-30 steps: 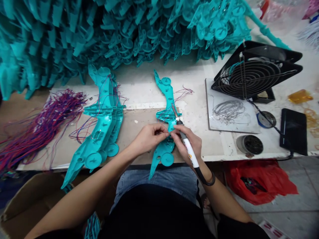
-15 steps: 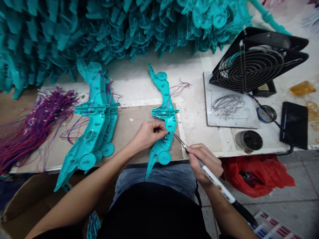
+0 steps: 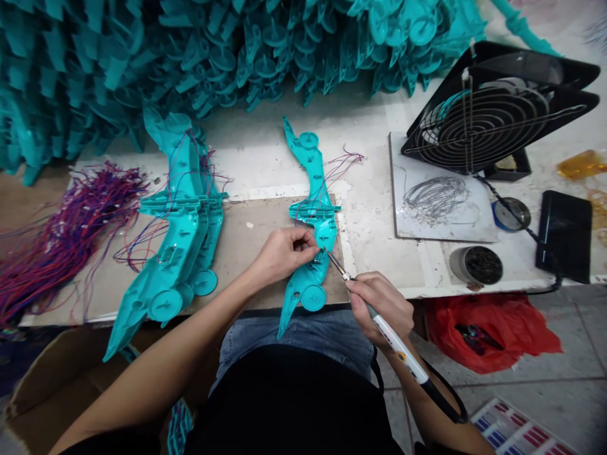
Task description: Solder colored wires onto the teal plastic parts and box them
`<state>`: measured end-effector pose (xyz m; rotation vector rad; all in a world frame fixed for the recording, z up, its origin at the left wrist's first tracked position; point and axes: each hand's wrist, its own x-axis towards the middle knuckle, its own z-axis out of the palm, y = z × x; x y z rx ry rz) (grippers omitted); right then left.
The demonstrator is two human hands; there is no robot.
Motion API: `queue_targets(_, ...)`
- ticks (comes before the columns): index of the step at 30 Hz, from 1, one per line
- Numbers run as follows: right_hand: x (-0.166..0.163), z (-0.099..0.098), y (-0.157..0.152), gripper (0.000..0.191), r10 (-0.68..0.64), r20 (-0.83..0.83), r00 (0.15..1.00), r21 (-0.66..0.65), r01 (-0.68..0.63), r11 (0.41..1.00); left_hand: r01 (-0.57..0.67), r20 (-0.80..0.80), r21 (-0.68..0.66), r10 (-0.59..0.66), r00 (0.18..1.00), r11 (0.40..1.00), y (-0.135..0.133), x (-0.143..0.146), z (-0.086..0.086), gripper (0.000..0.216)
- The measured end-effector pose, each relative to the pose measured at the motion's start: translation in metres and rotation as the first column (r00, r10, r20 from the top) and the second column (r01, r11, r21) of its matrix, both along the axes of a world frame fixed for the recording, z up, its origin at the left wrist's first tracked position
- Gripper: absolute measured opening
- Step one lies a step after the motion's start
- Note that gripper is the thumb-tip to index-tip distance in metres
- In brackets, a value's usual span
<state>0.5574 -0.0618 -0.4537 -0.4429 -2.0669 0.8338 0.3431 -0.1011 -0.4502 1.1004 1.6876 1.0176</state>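
Observation:
A teal plastic bow-shaped shell [image 3: 317, 174] lies in front of me, with thin red and blue wires [image 3: 339, 165] running over its upper half. My left hand [image 3: 291, 251] is closed in a pinch over the shell's lower half; whatever sits between thumb and finger is too small to make out, possibly a wire end. My right hand [image 3: 383, 306] grips a soldering iron [image 3: 401, 347] with a white and grey handle. The iron's metal tip reaches the shell right beside my left fingertips.
Stacked teal shells [image 3: 183, 189] with wires lie at left, beside a wire bundle [image 3: 90, 215]. A large teal heap [image 3: 227, 57] fills the back. Rightward stand a black fan [image 3: 488, 120], a board with coiled solder wire [image 3: 436, 199], a tin [image 3: 477, 265] and a black box [image 3: 564, 237].
My right hand and the soldering iron have shifted left and slightly up, bringing the tip closer to my left fingertips. The left hand keeps its pinch in place.

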Motion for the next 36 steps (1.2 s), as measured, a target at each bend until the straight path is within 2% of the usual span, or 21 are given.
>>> queue_targets(8,-0.001,-0.002,-0.002,0.038,-0.017,0.009,1.0,0.078,0.017,0.997,-0.004,-0.002,0.001,0.004,1.0,1.0,0.0,-0.001,0.0,0.006)
queue_targets(19,0.005,0.0,-0.001,0.036,-0.076,0.0,0.997,0.065,0.076,0.995,-0.021,0.036,0.003,0.021,0.999,1.0,0.001,0.002,0.003,0.008)
queue_targets(24,0.017,0.004,0.004,0.033,-0.18,0.01,0.984,0.047,0.179,0.983,-0.012,0.024,-0.019,0.012,1.0,1.0,0.0,0.002,0.003,0.01)
queue_targets(27,0.031,0.008,0.014,0.027,-0.326,-0.002,0.946,0.081,0.325,0.942,-0.003,-0.008,-0.03,0.002,1.0,1.0,-0.002,0.003,0.003,0.011)
queue_targets(31,0.057,0.01,0.032,0.019,-0.557,0.001,0.83,0.136,0.552,0.823,0.008,0.015,-0.056,-0.008,1.0,0.998,-0.004,0.004,0.002,0.013)
queue_targets(36,0.076,0.002,0.052,0.017,-0.687,0.039,0.726,0.144,0.676,0.722,-0.018,0.095,-0.063,0.024,0.995,0.998,-0.007,0.002,0.007,0.019)
